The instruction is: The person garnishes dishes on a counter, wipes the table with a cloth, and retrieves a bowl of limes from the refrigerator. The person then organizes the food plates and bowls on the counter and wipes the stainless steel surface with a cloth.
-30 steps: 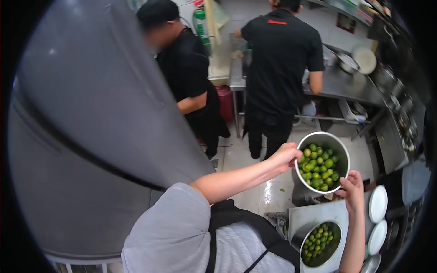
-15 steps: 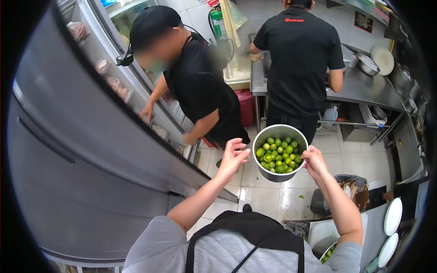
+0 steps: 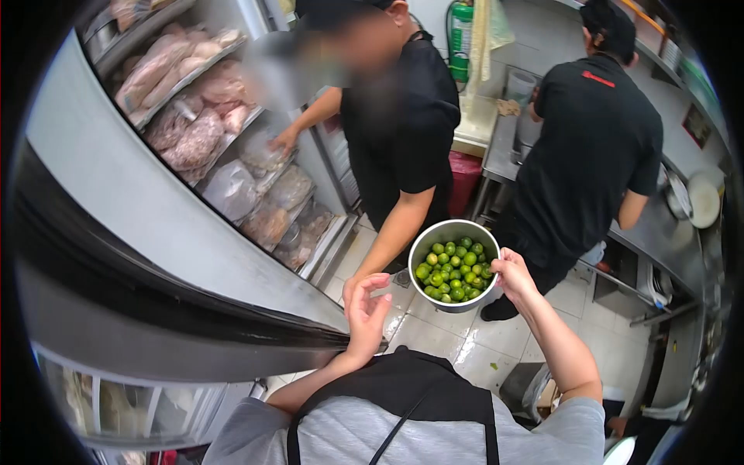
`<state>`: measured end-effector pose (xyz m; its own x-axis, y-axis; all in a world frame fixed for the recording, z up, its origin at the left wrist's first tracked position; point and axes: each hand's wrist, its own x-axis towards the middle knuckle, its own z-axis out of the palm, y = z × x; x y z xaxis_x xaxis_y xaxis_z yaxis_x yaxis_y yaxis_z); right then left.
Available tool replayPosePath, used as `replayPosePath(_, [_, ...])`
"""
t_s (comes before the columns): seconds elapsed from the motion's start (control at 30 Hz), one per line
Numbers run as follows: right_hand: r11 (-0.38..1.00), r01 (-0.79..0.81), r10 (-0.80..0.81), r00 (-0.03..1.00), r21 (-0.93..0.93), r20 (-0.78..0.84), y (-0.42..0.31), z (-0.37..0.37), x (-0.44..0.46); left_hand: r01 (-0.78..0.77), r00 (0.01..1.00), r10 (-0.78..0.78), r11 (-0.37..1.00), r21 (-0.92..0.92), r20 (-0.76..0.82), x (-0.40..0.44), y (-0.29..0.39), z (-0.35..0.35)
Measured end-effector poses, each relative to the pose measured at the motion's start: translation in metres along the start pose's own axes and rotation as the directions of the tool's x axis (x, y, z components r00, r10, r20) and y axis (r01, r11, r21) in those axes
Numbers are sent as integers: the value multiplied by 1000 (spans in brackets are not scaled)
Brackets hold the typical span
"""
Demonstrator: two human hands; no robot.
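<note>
Beside the open fridge, our right fingers clasp the pot of limes; our left fingers curve loosely apart, empty.

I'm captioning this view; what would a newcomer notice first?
First, the round silver metal pot of small green citrus fruits near centre, gripped at its rim by the right hand. Then, pale pink meat piled on grey shelves at upper left. A green cylindrical extinguisher also shows near top centre.

Bright light leaves glare on the floor. The limes look sharp; a blur covers part of the nearer co-worker. Distortion bows the fridge; beyond the right edge of the desk, everything seems dim.
</note>
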<state>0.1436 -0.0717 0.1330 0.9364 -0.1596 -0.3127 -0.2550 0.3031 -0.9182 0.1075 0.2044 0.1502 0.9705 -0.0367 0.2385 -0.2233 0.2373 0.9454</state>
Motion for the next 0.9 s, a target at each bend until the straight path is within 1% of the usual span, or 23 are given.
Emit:
replayPosePath(0.03, [999,11,-13,999,41,49,1,7,10,5,1000,-5,1000,0,-28,2,0,-2])
replayPosePath(0.07, [999,13,-15,998,38,60,0,17,18,-3,999,4,1000,16,-47,3,1,-2])
replayPosePath(0.13, [999,18,-23,993,47,112,3,34,34,49,998,-50,998,35,28,3,6,-2])
replayPosePath(0.17, [999,17,-24,991,49,133,2,43,39,47,999,-48,998,47,17,2,7,-1])
replayPosePath(0.23, [998,12,-22,986,57,168,-3,57,45,135,987,-136,991,14,82,1,10,-1])
replayPosePath(0.3, [999,28,-22,981,-26,191,-7,61,47,114,989,-117,993,41,86,2,10,2])
replayPosePath(0.4, [998,42,-30,978,-55,206,-14,67,45,78,990,-78,997,2,115,0,8,-2])
replayPosePath(0.43, [998,48,-37,977,-47,211,-18,68,44,96,967,-83,995,-42,241,2,10,-4])
replayPosePath(0.47, [997,49,-34,975,-63,221,-22,66,41,123,928,-86,989,-81,362,2,12,-7])
replayPosePath(0.5, [995,50,-31,972,-80,232,-26,65,38,153,896,-129,988,-23,424,1,18,-5])
replayPosePath(0.57, [995,38,-10,957,-90,289,-40,63,34,158,739,-144,987,39,659,9,29,-3])
replayPosePath(0.63, [996,40,-15,956,-80,292,-62,67,31,224,577,-181,973,59,796,11,24,1])
replayPosePath(0.67, [992,62,-24,948,-111,317,-77,73,27,123,506,-128,989,76,853,15,23,5])
replayPosePath(0.7, [990,79,-35,939,-117,341,-85,82,29,125,509,-127,990,73,851,16,22,6])
replayPosePath(0.77, [992,102,-68,921,-69,384,-95,109,33,150,524,-205,978,148,826,20,18,4])
replayPosePath(0.8, [996,78,-60,919,-31,389,-96,126,37,235,528,-290,953,192,798,25,18,3])
replayPosePath(0.83, [998,56,-56,919,11,390,-94,143,43,235,545,-290,954,188,787,30,17,7])
replayPosePath(0.9, [996,80,-63,942,-37,330,-75,179,72,173,577,-229,972,157,784,40,15,15])
